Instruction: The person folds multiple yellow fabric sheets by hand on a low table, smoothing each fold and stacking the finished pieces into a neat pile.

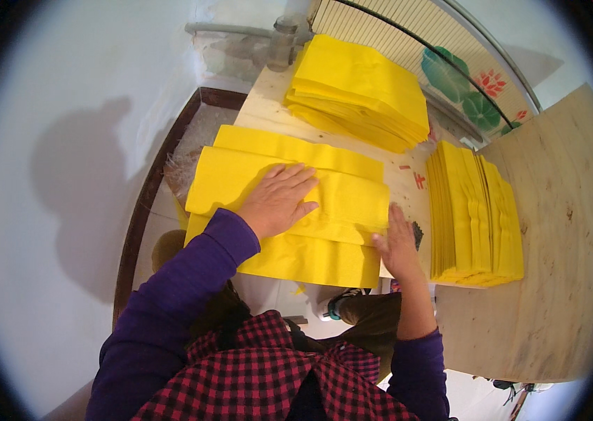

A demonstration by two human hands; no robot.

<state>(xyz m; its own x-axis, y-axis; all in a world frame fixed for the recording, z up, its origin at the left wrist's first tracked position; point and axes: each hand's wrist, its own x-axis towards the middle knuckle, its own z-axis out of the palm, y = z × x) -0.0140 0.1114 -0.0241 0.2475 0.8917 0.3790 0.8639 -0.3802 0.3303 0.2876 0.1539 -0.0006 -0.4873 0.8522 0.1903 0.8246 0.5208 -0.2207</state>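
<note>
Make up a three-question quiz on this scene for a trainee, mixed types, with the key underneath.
1. Which hand lies spread on top of the front yellow sheets, and where is the other?
2. True or false: a see-through jar stands to the left of the far yellow stack.
3. Choose one. The sleeves of the person are:
A) green
B) purple
C) white

Key
1. The left hand; the right hand is at their right edge.
2. True.
3. B.
</note>
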